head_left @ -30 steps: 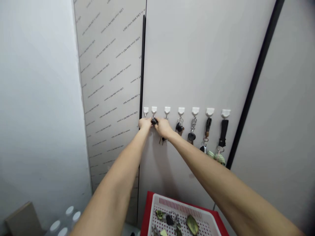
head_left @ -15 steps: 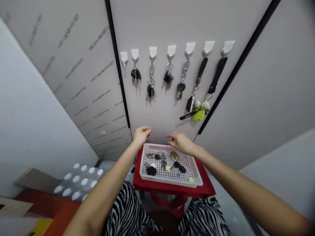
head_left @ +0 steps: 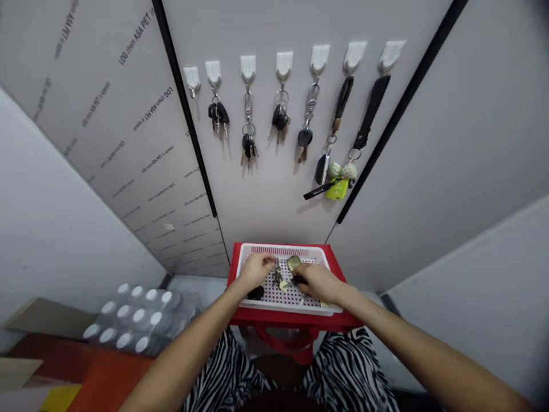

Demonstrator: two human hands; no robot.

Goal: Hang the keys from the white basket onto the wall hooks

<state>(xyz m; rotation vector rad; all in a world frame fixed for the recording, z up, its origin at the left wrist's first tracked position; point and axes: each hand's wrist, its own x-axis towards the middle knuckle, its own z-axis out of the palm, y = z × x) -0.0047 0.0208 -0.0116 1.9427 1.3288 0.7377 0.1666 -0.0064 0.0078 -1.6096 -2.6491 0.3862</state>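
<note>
Both of my hands are down inside a white perforated basket [head_left: 318,252] that rests on a red stool [head_left: 240,316]. My left hand [head_left: 254,271] is curled over the basket's left side among small keys and fobs. My right hand [head_left: 316,282] lies over the right side, its fingers pinched on a small black key fob [head_left: 297,280]. A greenish fob [head_left: 294,262] and a black fob [head_left: 256,294] lie loose in the basket. Above, a row of white hooks [head_left: 284,59] on the grey panel carries several key bunches; the leftmost hook [head_left: 191,76] is bare.
A pack of bottles with white caps [head_left: 132,321] stands on the floor at the left, by cardboard [head_left: 43,315] and an orange-red mat [head_left: 107,377]. My legs in zebra-striped trousers [head_left: 223,377] flank the stool. Black strips [head_left: 184,109] divide the wall panels.
My hands left the second hook, where a black key bunch now hangs, and dropped into the basket. My view tilted down, showing the stool and floor.
</note>
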